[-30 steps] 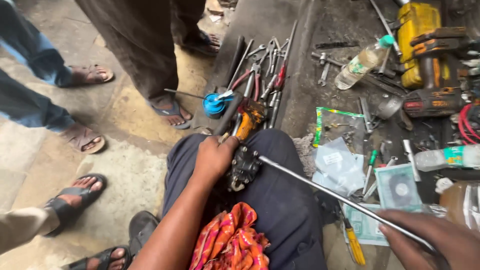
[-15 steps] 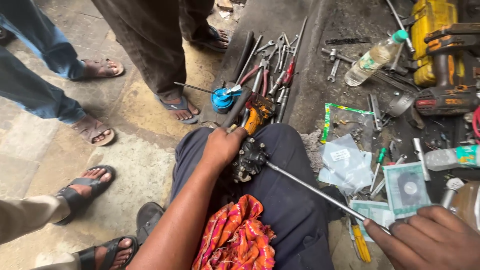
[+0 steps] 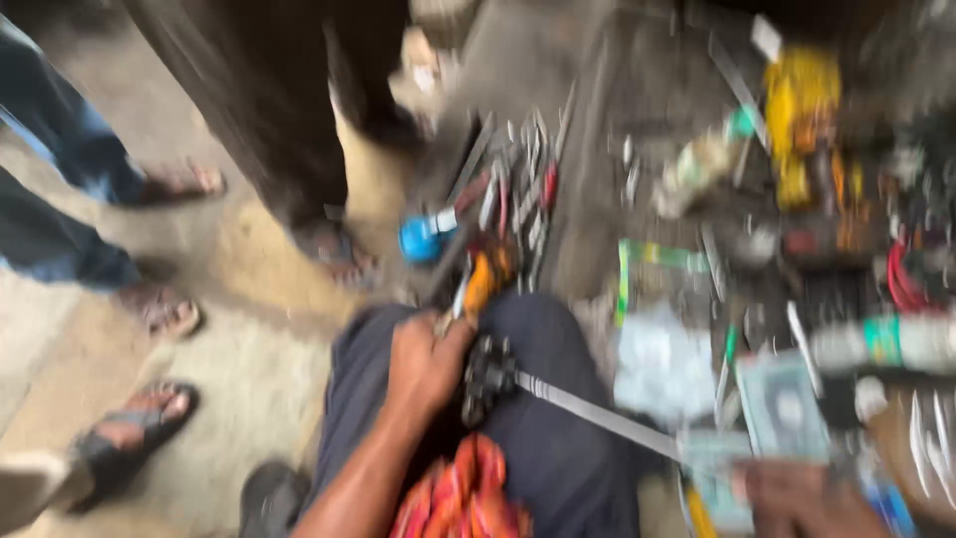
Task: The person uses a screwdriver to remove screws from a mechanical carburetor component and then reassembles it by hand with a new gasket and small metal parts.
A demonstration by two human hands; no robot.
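The picture is blurred by motion. My left hand (image 3: 423, 364) rests on my knee in dark trousers (image 3: 558, 458), closed around a black toothed metal part (image 3: 488, 379). A long grey metal rod (image 3: 597, 413) runs from that part down to the right. My right hand (image 3: 797, 503) is at the bottom right edge, gripping the rod's far end; its fingers are smeared and partly cut off. An orange and red cloth (image 3: 463, 498) lies in my lap below the left forearm.
Several hand tools (image 3: 523, 199) lie in a heap ahead of my knee, beside a blue cap-like piece (image 3: 420, 237). A yellow power tool (image 3: 802, 120), a plastic bottle (image 3: 702, 159) and paper packets (image 3: 662, 364) are on the right. Other people's sandalled feet (image 3: 134, 428) stand at left.
The view has swung and gone blurry. My right hand has dropped lower toward the bottom edge. My left hand keeps its grip on the black part on my knee.
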